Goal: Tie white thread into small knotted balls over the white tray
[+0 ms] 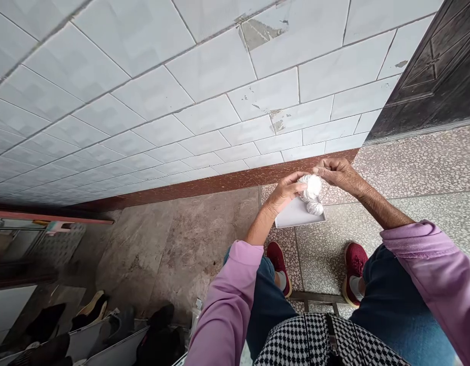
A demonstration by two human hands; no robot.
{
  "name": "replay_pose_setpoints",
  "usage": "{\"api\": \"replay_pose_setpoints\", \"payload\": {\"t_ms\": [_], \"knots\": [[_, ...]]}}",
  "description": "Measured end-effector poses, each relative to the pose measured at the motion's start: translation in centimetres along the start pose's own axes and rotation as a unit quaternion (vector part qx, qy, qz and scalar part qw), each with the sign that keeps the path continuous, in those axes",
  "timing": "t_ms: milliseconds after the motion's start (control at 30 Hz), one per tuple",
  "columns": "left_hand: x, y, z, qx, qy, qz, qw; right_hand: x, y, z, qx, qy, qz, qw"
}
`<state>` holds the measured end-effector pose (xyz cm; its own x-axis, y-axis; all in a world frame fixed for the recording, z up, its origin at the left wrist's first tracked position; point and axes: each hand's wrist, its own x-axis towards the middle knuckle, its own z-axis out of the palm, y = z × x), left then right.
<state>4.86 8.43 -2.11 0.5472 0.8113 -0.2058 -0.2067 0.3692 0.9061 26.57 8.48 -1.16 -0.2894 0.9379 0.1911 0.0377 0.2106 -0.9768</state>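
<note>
My left hand [286, 194] is wrapped round a ball of white yarn [313, 187], its fingers along the ball's left side. Close to the ball's upper right, my right hand [339, 175] is closed in a pinch. Whatever sits between its fingertips is too small to make out. Below the held ball, a second ball of white yarn [314, 208] rests in a shallow white box [295, 217] near the floor between my feet. My left hand and the held ball cover part of the box.
A white tiled wall [204, 117] with chipped patches rises in front, with a red-brown skirting band [181, 192] below. At right is a dark carved door [433, 76]. White boxes with dark items [116, 330] stand at lower left. My red shoes [278, 264] flank the box.
</note>
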Motion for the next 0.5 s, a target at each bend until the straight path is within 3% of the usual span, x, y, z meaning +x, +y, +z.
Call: {"api": "replay_pose_setpoints", "payload": {"t_ms": [133,233,400,500], "knots": [[-0.4,1.5,-0.3,-0.113,0.024,0.044,0.992,0.2,0.4,0.2,0.005,-0.004,0.012,1.000],[-0.8,3.6,-2.0,-0.171,0.098,0.113,0.974,0.4,1.0,-0.1,-0.013,-0.007,0.028,0.999],[-2.5,7.4,-8.2,-0.262,0.261,0.289,0.883,0.2,1.3,-2.0,-0.010,0.022,0.054,0.998],[-4.3,8.7,-12.2,-0.289,0.377,0.334,0.814,0.0,1.0,-4.1,-0.009,0.063,0.074,0.995]]}}
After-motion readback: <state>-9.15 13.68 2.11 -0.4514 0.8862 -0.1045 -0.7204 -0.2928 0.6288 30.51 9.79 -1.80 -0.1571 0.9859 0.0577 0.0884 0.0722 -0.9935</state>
